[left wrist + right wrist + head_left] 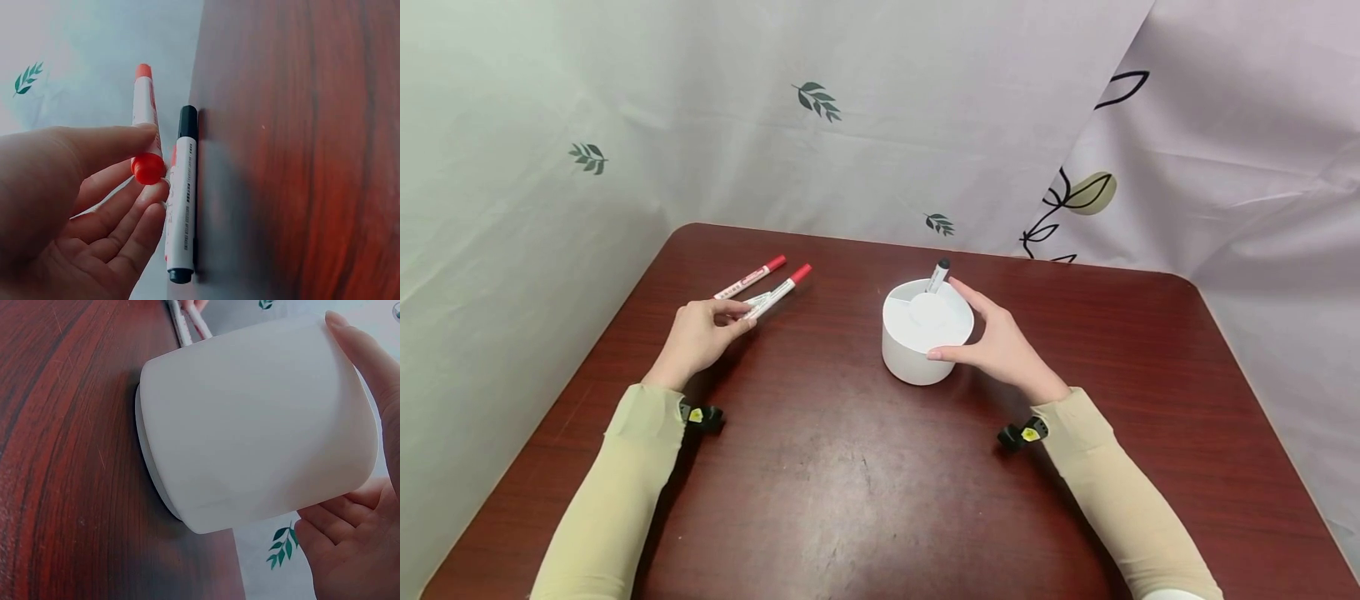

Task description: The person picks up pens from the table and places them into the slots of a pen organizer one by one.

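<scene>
My left hand [706, 332] pinches a red-capped marker [781, 292] between thumb and fingers, its cap pointing away to the right. In the left wrist view this red marker [144, 106] hangs above a black-tipped white marker [183, 200] lying on the table. Another red-capped marker [750, 277] lies just beyond the left hand. Around the right side of a round white pen holder [917, 362], my right hand [1003, 346] has its thumb at the near rim and its fingers at the far side. A marker with a black end [937, 277] leans upright inside the holder.
The dark red-brown wooden table [850, 492] carries everything. Behind it and at both sides hangs pale cloth [880, 150] with leaf prints, close to the table's back edge. A small black wrist camera [702, 417] sits on each sleeve cuff.
</scene>
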Tool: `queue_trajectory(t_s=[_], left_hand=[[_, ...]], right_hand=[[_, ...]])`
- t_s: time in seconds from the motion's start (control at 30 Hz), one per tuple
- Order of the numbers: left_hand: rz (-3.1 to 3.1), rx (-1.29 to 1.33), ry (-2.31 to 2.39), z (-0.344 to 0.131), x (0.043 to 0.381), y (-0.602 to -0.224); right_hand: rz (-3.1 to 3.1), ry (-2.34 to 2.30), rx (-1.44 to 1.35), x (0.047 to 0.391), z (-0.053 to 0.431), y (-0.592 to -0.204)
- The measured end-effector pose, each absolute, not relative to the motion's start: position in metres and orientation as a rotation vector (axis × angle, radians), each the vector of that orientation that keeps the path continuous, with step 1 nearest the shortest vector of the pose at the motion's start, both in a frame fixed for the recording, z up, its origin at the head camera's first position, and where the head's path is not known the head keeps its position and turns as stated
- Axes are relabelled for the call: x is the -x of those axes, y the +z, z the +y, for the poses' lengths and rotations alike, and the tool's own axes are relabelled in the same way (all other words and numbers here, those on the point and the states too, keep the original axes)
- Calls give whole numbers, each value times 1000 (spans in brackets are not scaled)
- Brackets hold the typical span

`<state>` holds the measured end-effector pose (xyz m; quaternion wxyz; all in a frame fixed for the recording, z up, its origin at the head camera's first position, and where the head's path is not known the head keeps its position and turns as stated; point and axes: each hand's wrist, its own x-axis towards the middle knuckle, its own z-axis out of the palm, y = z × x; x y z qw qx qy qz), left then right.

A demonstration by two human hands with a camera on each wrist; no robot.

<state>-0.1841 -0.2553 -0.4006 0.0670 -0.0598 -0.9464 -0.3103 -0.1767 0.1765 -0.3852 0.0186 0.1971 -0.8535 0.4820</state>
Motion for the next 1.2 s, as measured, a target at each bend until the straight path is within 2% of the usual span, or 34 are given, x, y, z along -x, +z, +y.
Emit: queue_trajectory(t_s=[1.2], left_hand=[[-2393, 175, -1256, -204, 190, -371]], right_hand=[[-2674, 1477, -630, 178, 179, -384]])
